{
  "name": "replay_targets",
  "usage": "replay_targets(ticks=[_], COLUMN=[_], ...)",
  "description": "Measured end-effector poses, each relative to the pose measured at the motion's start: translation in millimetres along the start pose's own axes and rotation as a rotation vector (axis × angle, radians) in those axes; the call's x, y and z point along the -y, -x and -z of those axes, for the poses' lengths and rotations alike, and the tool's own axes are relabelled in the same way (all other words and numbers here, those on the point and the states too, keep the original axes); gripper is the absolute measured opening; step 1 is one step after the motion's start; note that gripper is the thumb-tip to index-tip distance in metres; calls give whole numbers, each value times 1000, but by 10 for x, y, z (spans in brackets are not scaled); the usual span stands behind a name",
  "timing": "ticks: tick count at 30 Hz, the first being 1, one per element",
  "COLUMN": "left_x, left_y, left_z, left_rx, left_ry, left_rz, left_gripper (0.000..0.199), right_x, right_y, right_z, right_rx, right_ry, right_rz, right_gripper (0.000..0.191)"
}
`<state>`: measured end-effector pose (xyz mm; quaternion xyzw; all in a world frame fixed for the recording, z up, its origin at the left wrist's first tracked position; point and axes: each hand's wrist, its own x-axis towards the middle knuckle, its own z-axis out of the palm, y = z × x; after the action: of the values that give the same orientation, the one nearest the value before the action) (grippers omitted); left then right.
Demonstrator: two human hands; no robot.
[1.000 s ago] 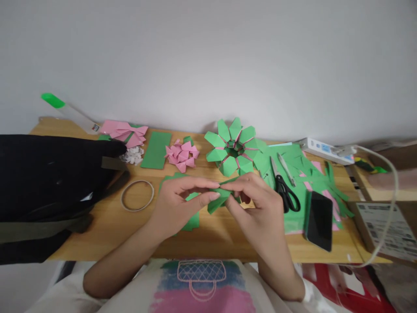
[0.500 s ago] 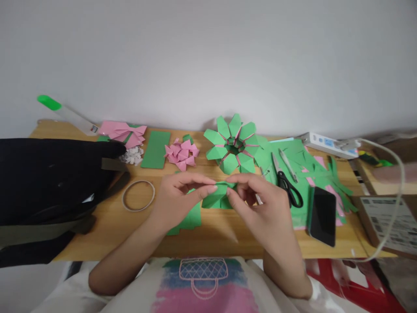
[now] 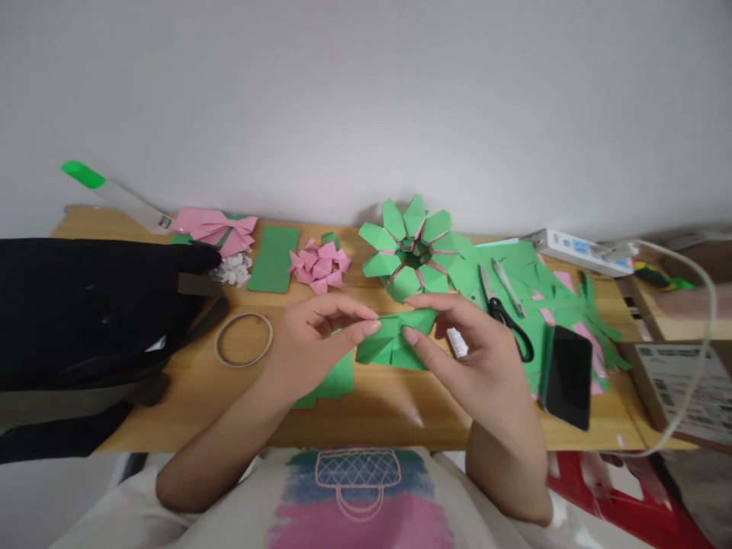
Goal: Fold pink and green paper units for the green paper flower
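Observation:
Between my hands, above the wooden table, is a small creased piece of green paper. My left hand pinches its left upper edge between thumb and fingers. On the right part of the paper, my right hand has the thumb on the near face and the fingers behind the top edge. Below my left hand lie green paper pieces, partly covered. Just beyond the hands stands a green and pink folded paper flower. Left of it is a cluster of folded pink paper pieces.
Scissors, a cutter knife and a phone lie on green scraps at right. A power strip sits behind them. At left are a roll of tape, a green paper stack and a black bag.
My right hand has shifted slightly right along the paper, and the right part of the green paper shows more spread out. My left hand keeps its pinch.

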<state>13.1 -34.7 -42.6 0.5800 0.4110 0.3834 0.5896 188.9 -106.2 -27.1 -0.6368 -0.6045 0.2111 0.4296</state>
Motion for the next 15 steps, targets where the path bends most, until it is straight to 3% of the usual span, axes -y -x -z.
replay_targets(ticks=[10,15], left_x=[-25,-34], left_y=[53,71], left_z=[-20,-43], left_rx=[90,81], left_ry=[-60,-112], left_rz=[-31,-98], left_gripper=[11,10], right_x=[-35,-16], right_y=[12,25], right_z=[-46,-72], right_rx=[-16,-22], right_ry=[-88,-118], right_rz=[11,7], right_gripper=[20,17])
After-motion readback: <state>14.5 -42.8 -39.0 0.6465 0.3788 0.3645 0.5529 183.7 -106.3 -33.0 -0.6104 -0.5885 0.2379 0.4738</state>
